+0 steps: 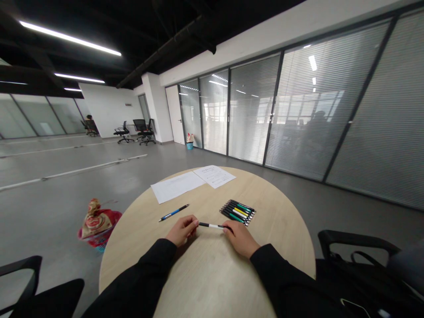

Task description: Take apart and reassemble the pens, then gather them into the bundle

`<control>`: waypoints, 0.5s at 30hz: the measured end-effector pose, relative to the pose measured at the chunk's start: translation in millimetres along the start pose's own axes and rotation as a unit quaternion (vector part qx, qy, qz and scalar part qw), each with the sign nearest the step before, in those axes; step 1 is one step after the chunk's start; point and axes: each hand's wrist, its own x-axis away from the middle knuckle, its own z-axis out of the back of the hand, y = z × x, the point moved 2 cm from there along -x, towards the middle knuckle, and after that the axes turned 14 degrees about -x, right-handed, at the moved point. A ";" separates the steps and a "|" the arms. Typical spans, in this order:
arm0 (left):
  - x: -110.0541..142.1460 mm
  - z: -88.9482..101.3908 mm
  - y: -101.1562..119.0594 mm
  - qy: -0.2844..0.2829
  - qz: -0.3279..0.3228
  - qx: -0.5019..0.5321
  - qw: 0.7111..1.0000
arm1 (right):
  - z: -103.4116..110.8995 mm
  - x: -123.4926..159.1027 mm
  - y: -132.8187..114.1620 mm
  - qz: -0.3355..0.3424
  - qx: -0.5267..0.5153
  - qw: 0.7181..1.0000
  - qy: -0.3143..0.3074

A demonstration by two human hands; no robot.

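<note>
A black-and-white pen [212, 225] is stretched level between my two hands, just above the round wooden table [212, 274]. My left hand [183, 229] pinches its black end, and my right hand [239, 236] grips the other end. Behind my right hand lies a row of several pens [237, 212] side by side, with black, green, yellow and white barrels. A single blue-and-black pen [174, 212] rests by itself beyond my left hand, tilted across the tabletop.
Two white paper sheets, one blank-looking [177, 187] and one printed [214, 176], lie at the table's far edge. On the floor at left stands a bin [101, 229] stuffed with bags. Chairs flank me, one [359, 240] at right and one [43, 287] at left.
</note>
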 end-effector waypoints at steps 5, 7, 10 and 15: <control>3.4 1.7 8.5 -0.001 0.008 -0.043 0.999 | 0.6 0.2 -2.2 -0.007 0.004 1.000 -0.001; 3.6 1.4 9.5 0.001 0.006 -0.049 0.999 | 0.9 0.2 -3.0 -0.007 0.006 1.000 -0.003; 2.8 -0.3 8.0 0.000 0.004 -0.011 1.000 | 1.1 0.0 -3.0 -0.012 0.008 1.000 -0.005; 0.1 -2.1 -0.2 -0.019 -0.007 0.056 0.998 | 0.7 -0.2 -2.7 -0.016 0.013 1.000 -0.001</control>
